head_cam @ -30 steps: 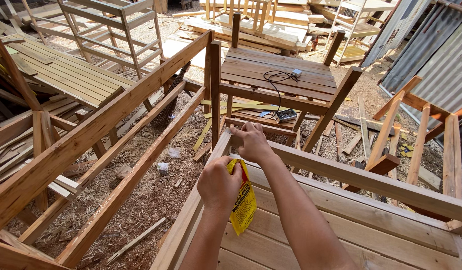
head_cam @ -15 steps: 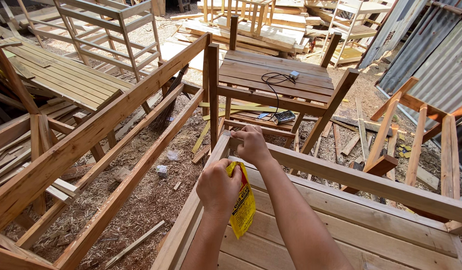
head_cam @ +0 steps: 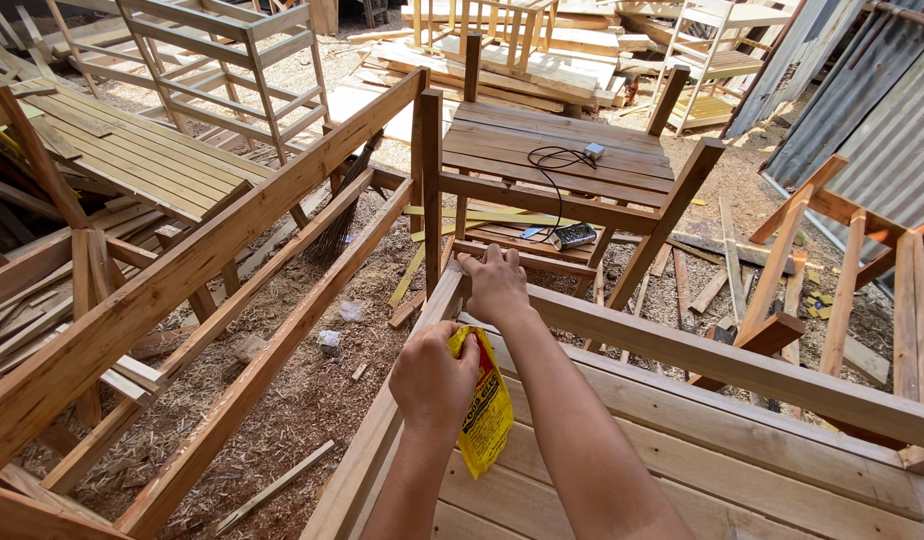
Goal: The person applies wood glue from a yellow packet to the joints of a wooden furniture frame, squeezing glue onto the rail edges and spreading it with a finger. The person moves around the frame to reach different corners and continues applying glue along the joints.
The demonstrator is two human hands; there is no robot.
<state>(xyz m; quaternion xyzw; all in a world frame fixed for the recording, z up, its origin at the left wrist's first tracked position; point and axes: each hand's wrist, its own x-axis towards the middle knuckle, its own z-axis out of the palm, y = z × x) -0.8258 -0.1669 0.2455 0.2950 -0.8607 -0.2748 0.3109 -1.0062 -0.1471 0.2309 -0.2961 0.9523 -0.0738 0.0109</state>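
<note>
My left hand [head_cam: 432, 378] grips the top of a soft yellow pouch with red print [head_cam: 485, 412], which hangs down over a slatted wooden panel [head_cam: 682, 450]. Further ahead, my right hand [head_cam: 497, 282] rests with its fingers curled on the far corner of that panel's frame, where a long wooden rail [head_cam: 722, 360] meets the side rail [head_cam: 382, 440]. Nothing loose shows in the right hand.
A wooden chair frame [head_cam: 567, 165] stands just beyond, with a black cable and a small grey device [head_cam: 593, 152] on its seat. Long wooden beams [head_cam: 202, 260] run along the left over sawdust ground. Slatted panels, ladders, offcuts and corrugated metal sheets [head_cam: 872, 120] surround the spot.
Both hands stay almost where they were; the view has shifted slightly. The yellow pouch still hangs from my left hand.
</note>
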